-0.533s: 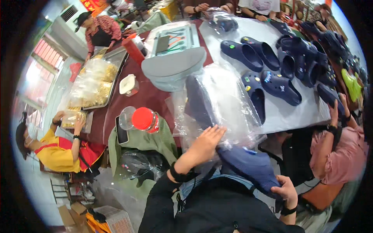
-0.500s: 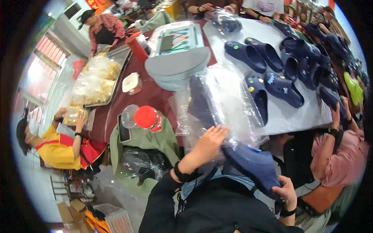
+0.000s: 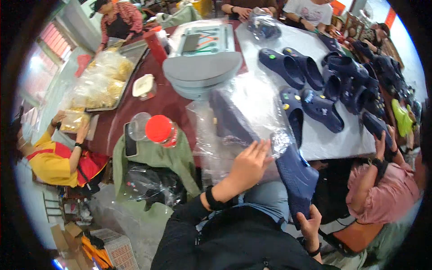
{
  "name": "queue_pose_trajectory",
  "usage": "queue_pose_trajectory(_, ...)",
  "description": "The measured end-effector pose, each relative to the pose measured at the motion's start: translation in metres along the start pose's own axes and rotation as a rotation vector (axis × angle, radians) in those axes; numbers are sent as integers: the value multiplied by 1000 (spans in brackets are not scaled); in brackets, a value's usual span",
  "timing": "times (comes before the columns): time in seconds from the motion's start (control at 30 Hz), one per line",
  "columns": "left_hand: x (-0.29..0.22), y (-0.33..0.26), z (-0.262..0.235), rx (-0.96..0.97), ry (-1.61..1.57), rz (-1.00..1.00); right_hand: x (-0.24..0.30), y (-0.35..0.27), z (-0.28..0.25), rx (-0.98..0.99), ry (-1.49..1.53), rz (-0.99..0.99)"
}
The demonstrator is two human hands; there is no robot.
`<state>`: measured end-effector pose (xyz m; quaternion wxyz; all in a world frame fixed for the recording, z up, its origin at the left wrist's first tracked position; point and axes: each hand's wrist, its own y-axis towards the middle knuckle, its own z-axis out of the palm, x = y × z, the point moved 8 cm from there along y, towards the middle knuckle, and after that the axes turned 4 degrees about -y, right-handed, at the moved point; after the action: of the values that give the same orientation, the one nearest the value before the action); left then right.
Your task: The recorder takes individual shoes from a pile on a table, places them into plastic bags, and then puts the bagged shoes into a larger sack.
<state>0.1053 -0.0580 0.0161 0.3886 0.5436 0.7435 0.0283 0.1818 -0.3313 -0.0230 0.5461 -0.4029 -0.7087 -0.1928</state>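
Observation:
My right hand (image 3: 309, 227) is closed round the heel of a navy clog (image 3: 298, 180), which hangs tilted over my lap with its toe up at the table's front edge. Crumpled clear film lies against that toe; whether the toe is inside it I cannot tell. My left hand (image 3: 249, 165) is stretched out, its fingers lying on the near side of a clear plastic bag (image 3: 204, 144). Another navy clog (image 3: 229, 119) shows through the plastic just beyond my left fingers. Several navy clogs with charms (image 3: 323, 109) stand on the white table covering to the right.
A grey box-like case (image 3: 202, 69) stands behind the bag. A red-lidded jar (image 3: 160, 130), a phone (image 3: 131, 139) and a green cloth (image 3: 175, 157) are at left. Co-workers sit around the table; one in pink (image 3: 382, 193) holds a dark clog at right.
My right hand has turned the clog more upright, bringing its toe up beside the bag and its upper into sight. My left hand stays on the plastic. The whole view has shifted slightly.

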Motion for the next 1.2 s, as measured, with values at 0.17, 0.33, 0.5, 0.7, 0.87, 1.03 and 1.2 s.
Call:
queue_pose_trajectory(0.17,-5,7,7,129,11,-37,1,-1,-11,-112,-179,-109)
queue_pose_trajectory(0.33,-8,12,4,119,-69,-43,0,-2,-10,-83,-116,-83)
queue_pose_trajectory(0.5,-23,17,0,140,-3,47,28,3,0,73,-233,-95)
queue_pose_trajectory(0.7,-37,16,2,157,116,116,40,14,30,86,-339,-229)
queue_pose_trajectory(0.87,-52,0,19,230,53,187,29,22,69,88,-194,-73)
queue_pose_trajectory(1.03,-59,-8,22,237,50,237,19,47,95,92,1,-99)
queue_pose_trajectory(1.2,-68,-16,22,253,-5,279,41,69,114,168,32,-274)
